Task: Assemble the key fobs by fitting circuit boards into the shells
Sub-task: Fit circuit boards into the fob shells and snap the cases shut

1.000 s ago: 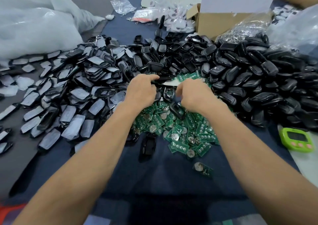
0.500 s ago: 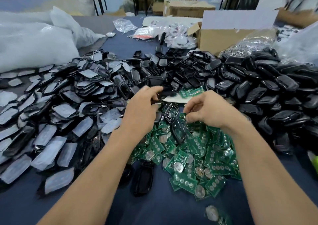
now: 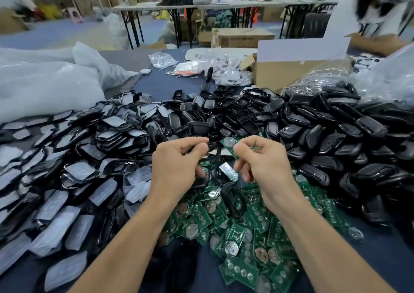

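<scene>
Head view: shells (image 3: 336,136), blue table (image 3: 156,86), boxes (image 3: 243,38) beyond.

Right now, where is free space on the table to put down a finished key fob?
Bare blue cloth lies at the far centre, between the white bags and the cardboard box, and near right, beside the circuit boards. Elsewhere shells crowd it.

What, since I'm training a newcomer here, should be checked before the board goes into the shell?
1. Left hand holds a black shell: ok.
2. Right hand pinches a green circuit board: ok.
3. Board seated in the shell: not ok, it is not yet in.
4. Board lined up with the shell: cannot tell, fingers hide it.
5. Pile of boards below the hands for the next unit: ok.
</scene>
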`<action>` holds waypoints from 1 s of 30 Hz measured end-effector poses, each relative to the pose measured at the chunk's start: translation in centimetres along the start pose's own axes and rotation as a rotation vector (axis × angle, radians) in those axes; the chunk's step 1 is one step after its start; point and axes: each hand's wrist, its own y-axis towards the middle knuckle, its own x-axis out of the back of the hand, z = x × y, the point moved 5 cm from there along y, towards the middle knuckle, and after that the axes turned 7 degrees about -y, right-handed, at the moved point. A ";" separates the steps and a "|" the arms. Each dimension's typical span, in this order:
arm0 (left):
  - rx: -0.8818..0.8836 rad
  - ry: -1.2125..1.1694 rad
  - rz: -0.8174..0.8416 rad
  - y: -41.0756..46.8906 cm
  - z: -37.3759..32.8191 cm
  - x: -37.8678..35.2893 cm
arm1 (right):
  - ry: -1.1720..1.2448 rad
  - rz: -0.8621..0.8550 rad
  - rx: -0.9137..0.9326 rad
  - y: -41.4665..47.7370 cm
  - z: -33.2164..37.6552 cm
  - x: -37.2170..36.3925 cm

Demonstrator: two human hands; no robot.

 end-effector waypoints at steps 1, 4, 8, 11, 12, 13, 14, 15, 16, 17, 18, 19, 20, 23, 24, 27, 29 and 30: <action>0.020 -0.035 -0.003 0.1 0.1 -0.1 | -0.009 0.001 -0.008 0.1 -0.1 0.0; 0.036 -0.094 -0.027 0.3 0.4 0.0 | -0.018 0.017 -0.017 0.1 0.0 -0.1; 0.101 -0.147 -0.005 0.6 0.9 0.0 | 0.066 0.042 0.012 0.1 0.3 0.0; 0.029 0.164 -0.072 0.6 0.5 0.6 | -0.054 -0.006 0.064 0.5 0.0 0.6; -0.009 0.305 -0.100 0.6 0.1 0.8 | -0.087 -0.005 0.069 0.6 -0.2 0.6; -0.040 0.444 -0.125 0.4 -0.3 1.1 | -0.105 -0.001 0.068 0.7 -0.4 0.6; -0.070 0.584 -0.149 0.3 -0.7 1.2 | -0.108 0.000 0.066 0.8 -0.6 0.6; -0.106 0.709 -0.172 0.3 -0.9 1.3 | -0.104 -0.003 0.062 0.9 -0.7 0.6; -0.147 0.804 -0.188 0.4 -1.0 1.2 | -0.107 -0.010 0.058 1.0 -0.9 0.6; -0.184 0.868 -0.186 0.6 -1.0 0.9 | -0.114 -0.015 0.055 1.0 -1.0 0.5; -0.219 0.904 -0.171 0.8 -1.2 0.5 | -0.125 -0.015 0.055 1.0 -1.0 0.5; -0.261 0.911 -0.136 1.2 -1.4 -0.2 | -0.137 -0.011 0.060 1.0 -1.0 0.6; -0.306 0.889 -0.080 2.0 -1.6 -1.0 | -0.153 -0.009 0.068 1.1 -1.0 0.6; -0.301 0.924 0.129 5.0 -1.3 -3.0 | -0.191 0.004 0.065 1.1 -1.2 0.6; -0.285 1.010 0.171 5.9 -1.0 -3.4 | -0.186 0.009 0.060 1.1 -1.3 0.6; -0.320 1.191 0.153 7.4 -0.4 -3.8 | -0.082 0.019 0.039 1.2 -0.9 0.9; -0.349 1.166 0.064 7.8 -0.4 -3.9 | 0.077 0.040 -0.002 1.3 -0.6 1.0; -0.364 1.146 0.010 7.8 -0.6 -3.8 | 0.120 0.044 -0.016 1.3 -0.6 1.0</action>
